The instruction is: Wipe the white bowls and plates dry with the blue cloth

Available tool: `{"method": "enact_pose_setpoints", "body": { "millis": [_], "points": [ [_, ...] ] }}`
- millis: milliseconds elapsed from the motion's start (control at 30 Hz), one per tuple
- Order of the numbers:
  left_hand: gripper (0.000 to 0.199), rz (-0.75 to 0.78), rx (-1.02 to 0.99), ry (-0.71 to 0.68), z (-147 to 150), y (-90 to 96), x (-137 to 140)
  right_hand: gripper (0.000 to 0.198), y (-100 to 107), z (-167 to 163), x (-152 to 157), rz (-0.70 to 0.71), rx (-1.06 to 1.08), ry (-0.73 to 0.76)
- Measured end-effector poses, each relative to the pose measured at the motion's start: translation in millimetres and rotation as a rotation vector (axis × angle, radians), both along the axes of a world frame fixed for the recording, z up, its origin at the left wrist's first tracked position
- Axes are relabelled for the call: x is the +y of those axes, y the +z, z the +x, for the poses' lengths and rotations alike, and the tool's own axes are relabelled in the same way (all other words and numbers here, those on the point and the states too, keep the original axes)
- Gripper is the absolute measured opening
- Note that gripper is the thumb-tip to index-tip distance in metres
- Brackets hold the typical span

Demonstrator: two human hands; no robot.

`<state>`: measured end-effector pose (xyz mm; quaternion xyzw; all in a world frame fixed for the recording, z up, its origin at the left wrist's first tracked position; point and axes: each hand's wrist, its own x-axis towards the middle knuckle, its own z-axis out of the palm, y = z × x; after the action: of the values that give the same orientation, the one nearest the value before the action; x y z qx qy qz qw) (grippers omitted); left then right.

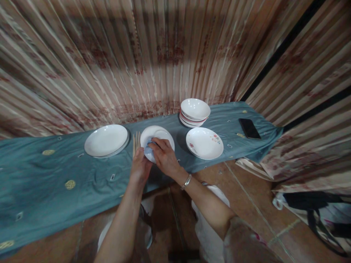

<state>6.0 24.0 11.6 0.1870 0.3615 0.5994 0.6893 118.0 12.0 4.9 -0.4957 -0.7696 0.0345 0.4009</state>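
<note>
Blue cloth (148, 147) pinched by the right fingers (159, 145) meets a white dish (149, 135), its edge gripped by the left fingers (139, 155), wooden sticks (135, 141) just beyond them; wiping appears in hand, the next move likely calling for a steady hold.

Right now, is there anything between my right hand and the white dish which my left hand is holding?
Yes: a light blue cloth lies between the right hand and the white dish. Nothing else visible stands between them.
</note>
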Motion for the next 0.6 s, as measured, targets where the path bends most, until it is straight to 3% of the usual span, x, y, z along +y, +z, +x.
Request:
{"method": "enact_pose_setpoints", "body": {
  "millis": [100, 333, 600],
  "points": [
    [0.008, -0.025, 0.028, 0.004, -0.5, -1.1, 0.1, 0.038, -0.8, 3.5, 5.8, -0.023, 0.013, -0.031],
    [0.008, -0.017, 0.054, -0.008, -2.8, -5.6, 1.0, 0.036, 0.7, 5.0, 8.4, 0.017, 0.026, -0.059],
    [0.034, 0.025, 0.038, 0.027, 3.7, 0.7, -0.3, 0.035, 3.6, -4.3, -6.8, 0.071, -0.118, 0.035]
  ]
}}
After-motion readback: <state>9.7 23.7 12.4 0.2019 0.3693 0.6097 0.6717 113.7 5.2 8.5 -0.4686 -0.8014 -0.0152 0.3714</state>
